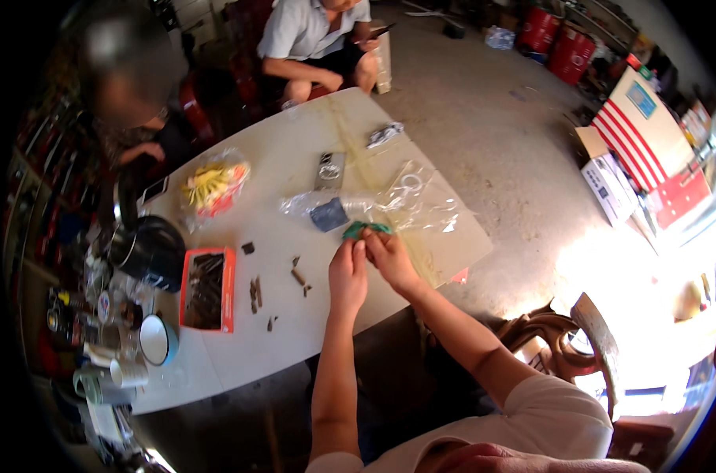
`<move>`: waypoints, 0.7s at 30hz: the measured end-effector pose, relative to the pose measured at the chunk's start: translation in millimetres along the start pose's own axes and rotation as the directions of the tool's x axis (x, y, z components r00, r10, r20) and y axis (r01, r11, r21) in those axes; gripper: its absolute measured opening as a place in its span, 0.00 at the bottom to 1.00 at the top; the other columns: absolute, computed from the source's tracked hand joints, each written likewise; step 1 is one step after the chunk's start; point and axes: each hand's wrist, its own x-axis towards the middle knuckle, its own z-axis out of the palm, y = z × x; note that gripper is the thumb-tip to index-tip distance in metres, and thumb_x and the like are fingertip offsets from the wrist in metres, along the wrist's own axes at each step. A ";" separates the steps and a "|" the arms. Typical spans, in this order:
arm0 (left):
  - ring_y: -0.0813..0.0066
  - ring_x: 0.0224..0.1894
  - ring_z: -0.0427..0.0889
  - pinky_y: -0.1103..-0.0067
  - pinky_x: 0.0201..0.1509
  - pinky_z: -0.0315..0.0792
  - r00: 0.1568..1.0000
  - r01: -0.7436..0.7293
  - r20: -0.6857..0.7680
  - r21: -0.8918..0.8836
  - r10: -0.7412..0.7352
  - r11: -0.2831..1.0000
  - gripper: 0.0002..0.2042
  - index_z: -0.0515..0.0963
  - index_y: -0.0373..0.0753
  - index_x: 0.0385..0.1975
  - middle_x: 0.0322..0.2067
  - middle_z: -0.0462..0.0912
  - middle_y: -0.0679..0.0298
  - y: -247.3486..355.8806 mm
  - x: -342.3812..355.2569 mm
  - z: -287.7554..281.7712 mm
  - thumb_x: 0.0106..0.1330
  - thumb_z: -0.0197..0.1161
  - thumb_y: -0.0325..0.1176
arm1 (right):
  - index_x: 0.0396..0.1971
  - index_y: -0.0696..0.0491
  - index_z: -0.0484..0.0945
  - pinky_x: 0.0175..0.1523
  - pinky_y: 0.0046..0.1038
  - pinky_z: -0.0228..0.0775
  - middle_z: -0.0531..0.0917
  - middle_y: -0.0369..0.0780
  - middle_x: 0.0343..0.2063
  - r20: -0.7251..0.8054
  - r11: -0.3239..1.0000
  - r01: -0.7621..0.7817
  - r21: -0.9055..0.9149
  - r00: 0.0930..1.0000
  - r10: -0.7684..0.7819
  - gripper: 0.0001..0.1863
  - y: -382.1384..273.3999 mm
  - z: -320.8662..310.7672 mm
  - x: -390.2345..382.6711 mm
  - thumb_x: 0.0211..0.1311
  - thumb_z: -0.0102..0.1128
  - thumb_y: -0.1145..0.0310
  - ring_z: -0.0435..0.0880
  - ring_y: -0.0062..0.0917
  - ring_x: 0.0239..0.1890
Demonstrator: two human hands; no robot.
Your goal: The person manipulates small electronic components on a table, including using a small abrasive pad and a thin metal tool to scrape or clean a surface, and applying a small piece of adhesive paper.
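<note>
My left hand (pixel 347 277) and my right hand (pixel 392 262) meet over the near side of the white table (pixel 295 347). Between them, their closed fingertips grip a small crumpled green piece (pixel 365 228), thin like cloth or film; its exact kind is unclear. Just beyond it lies a dark blue-grey square piece (pixel 329 214). Clear plastic wrapping (pixel 421 201) spreads beside and behind the green piece. Left of my hands are several small brown stick-like pieces (pixel 255 293) and an orange-red box (pixel 228 290) holding dark thin pieces.
A phone (pixel 330 171), a bag of yellow items (pixel 213 189) and a crumpled silvery packet (pixel 385 135) lie farther off. A black kettle (pixel 154 254), a mug (pixel 159 340) and cups crowd the left end. Two people sit across the table. A wooden chair (pixel 594 335) stands to my right.
</note>
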 end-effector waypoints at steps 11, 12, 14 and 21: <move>0.63 0.25 0.74 0.72 0.31 0.68 0.965 0.228 0.138 -0.008 -0.225 0.974 0.07 0.72 0.32 0.31 0.24 0.76 0.57 -12.4 -24.2 -32.9 0.68 0.49 0.28 | 0.34 0.61 0.74 0.32 0.29 0.70 0.79 0.43 0.22 0.305 0.966 -0.029 -0.258 0.946 0.110 0.18 3.4 -5.6 -17.1 0.72 0.43 0.60 0.78 0.30 0.24; 0.62 0.25 0.74 0.73 0.30 0.68 0.958 0.231 0.173 -0.004 -0.227 0.973 0.07 0.72 0.32 0.31 0.23 0.75 0.57 -14.4 -27.9 -36.2 0.67 0.49 0.28 | 0.33 0.61 0.73 0.33 0.27 0.69 0.77 0.40 0.21 0.372 0.943 -0.057 -0.328 0.910 0.184 0.17 7.2 -11.7 -15.8 0.72 0.44 0.62 0.75 0.25 0.25; 0.61 0.24 0.74 0.73 0.28 0.67 0.945 0.255 0.205 0.022 -0.254 0.967 0.07 0.72 0.32 0.30 0.22 0.74 0.56 -24.9 -35.8 -43.1 0.65 0.50 0.28 | 0.32 0.59 0.74 0.33 0.31 0.70 0.78 0.44 0.22 0.460 0.942 0.058 -0.329 0.881 0.107 0.12 1.8 -18.4 -12.6 0.69 0.47 0.67 0.78 0.34 0.26; 0.59 0.22 0.72 0.69 0.26 0.66 0.945 0.031 0.319 0.125 -0.070 0.992 0.12 0.72 0.34 0.32 0.23 0.73 0.55 -75.0 -36.8 -55.4 0.67 0.49 0.37 | 0.32 0.60 0.73 0.36 0.37 0.69 0.76 0.47 0.27 0.552 0.945 0.152 -0.289 0.833 0.035 0.11 38.7 -13.9 16.3 0.64 0.53 0.65 0.76 0.42 0.30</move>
